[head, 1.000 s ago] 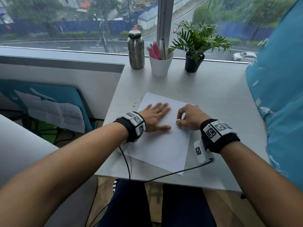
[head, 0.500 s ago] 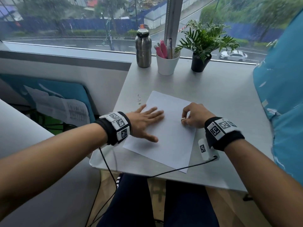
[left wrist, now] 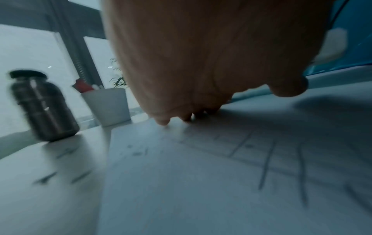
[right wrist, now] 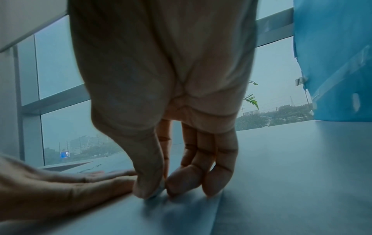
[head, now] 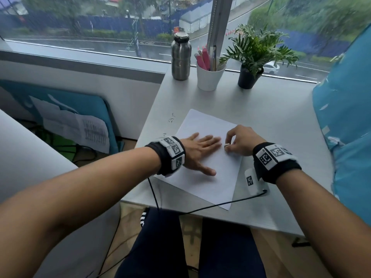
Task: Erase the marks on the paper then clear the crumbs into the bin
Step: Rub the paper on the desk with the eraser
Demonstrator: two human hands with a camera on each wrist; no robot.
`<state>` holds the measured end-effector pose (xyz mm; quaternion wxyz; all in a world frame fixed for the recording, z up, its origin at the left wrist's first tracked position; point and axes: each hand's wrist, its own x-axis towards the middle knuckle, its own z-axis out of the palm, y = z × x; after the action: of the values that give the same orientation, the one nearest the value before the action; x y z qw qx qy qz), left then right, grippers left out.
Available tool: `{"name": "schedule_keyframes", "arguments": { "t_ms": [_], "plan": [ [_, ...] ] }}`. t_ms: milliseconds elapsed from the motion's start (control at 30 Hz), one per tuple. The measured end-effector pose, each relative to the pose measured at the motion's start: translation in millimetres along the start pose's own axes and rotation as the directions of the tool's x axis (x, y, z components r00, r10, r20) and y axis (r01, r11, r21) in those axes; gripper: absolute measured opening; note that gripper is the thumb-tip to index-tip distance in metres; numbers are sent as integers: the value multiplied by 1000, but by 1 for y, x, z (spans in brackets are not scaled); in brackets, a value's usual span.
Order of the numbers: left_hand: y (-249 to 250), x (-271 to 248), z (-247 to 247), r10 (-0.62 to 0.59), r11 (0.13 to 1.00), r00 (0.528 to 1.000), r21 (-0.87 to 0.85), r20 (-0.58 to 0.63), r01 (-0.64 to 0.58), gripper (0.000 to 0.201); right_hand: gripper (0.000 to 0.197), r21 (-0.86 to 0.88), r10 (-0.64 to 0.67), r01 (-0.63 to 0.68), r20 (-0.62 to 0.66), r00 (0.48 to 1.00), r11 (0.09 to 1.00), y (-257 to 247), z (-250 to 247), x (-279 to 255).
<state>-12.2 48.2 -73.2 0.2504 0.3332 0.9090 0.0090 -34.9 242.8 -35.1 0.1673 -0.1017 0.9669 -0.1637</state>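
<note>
The left hand (head: 197, 151) lies flat on the sheet of paper (head: 208, 177) at the centre of the head frame, fingers straight and spread, thumb extended toward the lower edge. The right hand (head: 240, 141) sits just to its right, fingers curled, thumb and forefinger pinching a small white eraser (head: 226, 145) whose lower end touches the paper. In the right wrist view the eraser (right wrist: 159, 190) shows only as a sliver under the thumb.

The paper rests skewed on the surface (head: 271, 117). Pencil lines (left wrist: 265, 167) cross the sheet in the left wrist view, lower right. Dark crumbs (head: 171, 118) lie on the surface just beyond the paper's upper left edge.

Along the window, upper centre of the head frame, stand a steel bottle (head: 181, 57), a white cup of pens (head: 209, 76) and a potted plant (head: 253, 57).
</note>
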Motion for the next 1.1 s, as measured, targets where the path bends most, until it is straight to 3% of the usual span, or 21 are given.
{"name": "schedule_keyframes", "arguments": {
  "t_ms": [100, 233, 467, 700, 967, 1033, 1100],
  "plan": [
    [-29, -14, 2, -127, 991, 990, -59, -57, 124, 110, 4, 14, 10, -10, 6, 1000, 1000, 2, 1, 0],
    [-67, -44, -1, -340, 940, 938, -48, -74, 337, 114, 7, 9, 18, -19, 21, 1000, 1000, 2, 0, -1],
    [-63, -70, 23, -144, 985, 988, -104, -47, 138, 139, 4, -69, 11, -8, 41, 999, 998, -12, -1, -4],
    [-65, -65, 16, -208, 976, 978, -58, -4, 208, 154, 8, 19, -219, 222, -90, 971, 975, -79, 16, 9],
    [-64, -65, 16, -221, 974, 975, -48, 12, 222, 165, 9, 77, -223, 240, -182, 958, 968, -95, 31, 32],
    [-64, -64, 17, -217, 974, 976, -64, 10, 217, 166, 6, 72, -280, 294, -158, 947, 953, -100, 43, 20],
    [-64, -63, 18, -217, 974, 976, -66, 11, 217, 167, 8, 55, -379, 381, -46, 924, 923, -108, 49, 2]
  ]
}}
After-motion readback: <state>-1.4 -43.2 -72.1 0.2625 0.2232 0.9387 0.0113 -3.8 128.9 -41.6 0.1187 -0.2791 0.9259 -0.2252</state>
